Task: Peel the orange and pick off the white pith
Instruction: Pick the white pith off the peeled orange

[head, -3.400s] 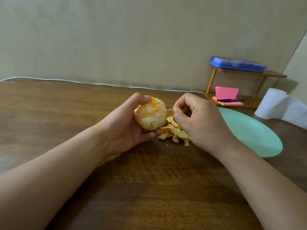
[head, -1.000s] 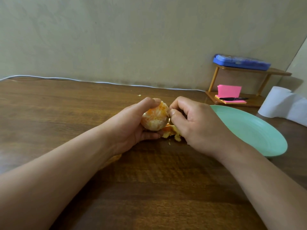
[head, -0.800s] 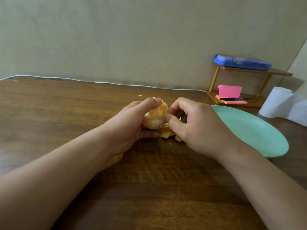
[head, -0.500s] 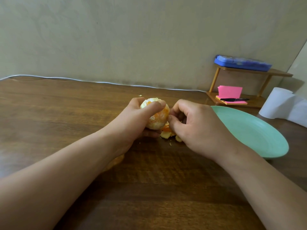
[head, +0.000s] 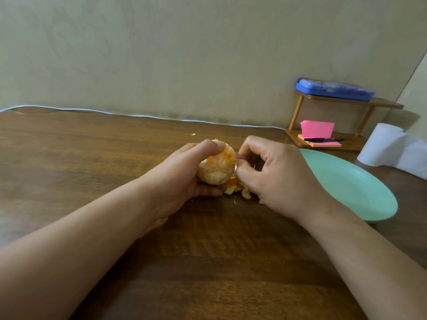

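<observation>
Pith-picking was the step in hand: the left hand (head: pixel 182 179) kept its grip curled round the orange (head: pixel 217 166), just above the worktop (head: pixel 208 262), rind off and pale pith (head: pixel 213 175) over much of it. At the fruit's right flank the right hand (head: pixel 275 179) pinched thumb and forefinger together, seemingly on a strand of pith, above the peel scraps (head: pixel 235 189). The next move probably called for a light pull clear of the flesh, then a turn of the fruit.
</observation>
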The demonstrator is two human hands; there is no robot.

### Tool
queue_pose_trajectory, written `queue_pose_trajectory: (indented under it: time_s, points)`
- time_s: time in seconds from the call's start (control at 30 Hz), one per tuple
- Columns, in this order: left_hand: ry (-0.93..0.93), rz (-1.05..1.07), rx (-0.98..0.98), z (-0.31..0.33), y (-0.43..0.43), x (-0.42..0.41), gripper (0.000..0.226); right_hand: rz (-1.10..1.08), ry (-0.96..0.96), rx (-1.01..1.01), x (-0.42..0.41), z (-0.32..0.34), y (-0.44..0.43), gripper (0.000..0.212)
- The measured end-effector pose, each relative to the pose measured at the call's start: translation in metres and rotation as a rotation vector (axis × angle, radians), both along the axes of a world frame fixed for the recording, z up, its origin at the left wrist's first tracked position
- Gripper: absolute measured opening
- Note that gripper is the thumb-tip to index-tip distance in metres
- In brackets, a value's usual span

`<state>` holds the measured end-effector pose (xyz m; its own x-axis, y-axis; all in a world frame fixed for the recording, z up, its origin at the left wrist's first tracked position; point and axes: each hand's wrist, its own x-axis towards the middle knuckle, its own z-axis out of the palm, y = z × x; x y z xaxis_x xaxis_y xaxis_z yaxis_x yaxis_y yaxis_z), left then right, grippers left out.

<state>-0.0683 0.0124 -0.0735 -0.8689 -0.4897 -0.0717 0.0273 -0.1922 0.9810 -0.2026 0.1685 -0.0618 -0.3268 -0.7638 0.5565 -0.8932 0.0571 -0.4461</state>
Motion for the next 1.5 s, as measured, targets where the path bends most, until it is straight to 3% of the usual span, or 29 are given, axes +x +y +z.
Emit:
queue_pose_trajectory:
  time_s: [0.43,0.7,0.9,1.1,1.27,1.33,1.5]
  points:
    - [-0.001,-0.025,0.043,0.001,-0.001,0.001,0.055,0.032,0.006,-0.018,-0.005,-0.001,0.000,0.016]
    - [0.008,-0.039,0.080,0.006,0.002,0.005,0.036,0.004,0.016,-0.021,-0.011,-0.002,0.000,0.017]
    - [0.046,-0.038,0.136,0.010,0.002,0.007,0.037,-0.059,-0.006,0.039,-0.015,-0.001,0.001,0.014]
    - [0.055,-0.036,0.157,0.008,0.000,0.007,0.048,-0.133,0.031,0.258,-0.017,-0.004,-0.002,0.020]
    - [0.035,-0.031,0.161,0.007,-0.001,0.006,0.045,-0.148,0.020,0.261,-0.016,0.001,0.000,0.003]
    - [0.029,-0.033,0.163,0.007,-0.001,0.006,0.043,-0.133,0.032,0.255,-0.015,0.002,0.000,0.012]
    - [0.024,-0.019,0.165,0.007,-0.001,0.005,0.041,-0.101,-0.014,0.224,-0.014,0.001,-0.001,0.007]
